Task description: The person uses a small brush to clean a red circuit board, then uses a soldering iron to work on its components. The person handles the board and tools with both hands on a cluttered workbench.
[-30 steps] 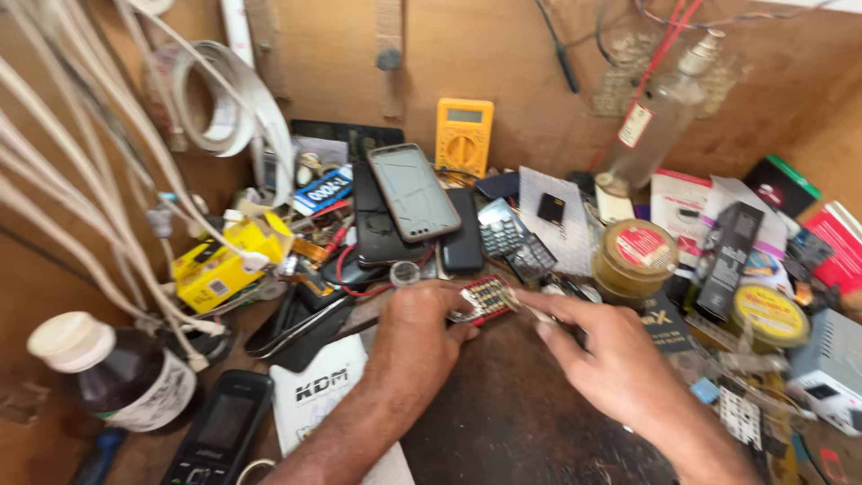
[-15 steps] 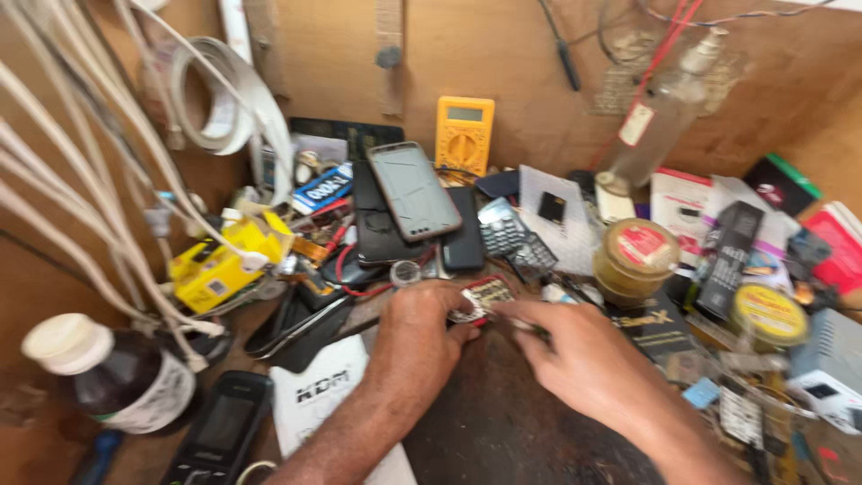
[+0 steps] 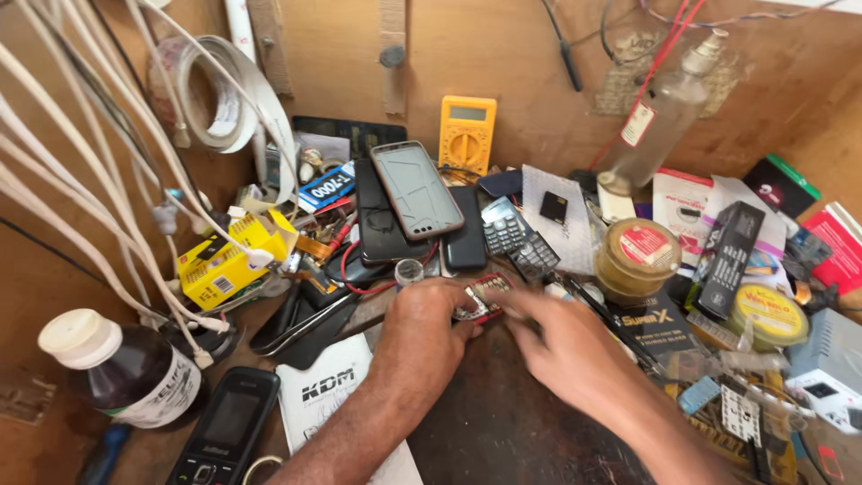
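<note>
Left hand (image 3: 429, 316) rests on the dark work mat (image 3: 503, 422), fingers curled narrow around a small red and silver part (image 3: 480, 301), approx. in the middle of the bench. The part sits just in front of the stack of phones. Right hand (image 3: 561, 346) is beside it, fingers stretched toward the same part and blurred, so I cannot tell if they grip it or only touch it.

Behind the hands: a phone with grey back (image 3: 417, 189) lies tilted on top of black phones, and a yellow meter (image 3: 467, 135) leans on the wooden wall. Small keypad (image 3: 505, 233) is near, w/ a round jar with red label (image 3: 637, 260) at right. At left, a yellow box (image 3: 220, 265), a brown bottle with white cap (image 3: 121, 368) and a black button phone (image 3: 224, 431) near the front edge. White cables (image 3: 81, 171) hang at left.
</note>
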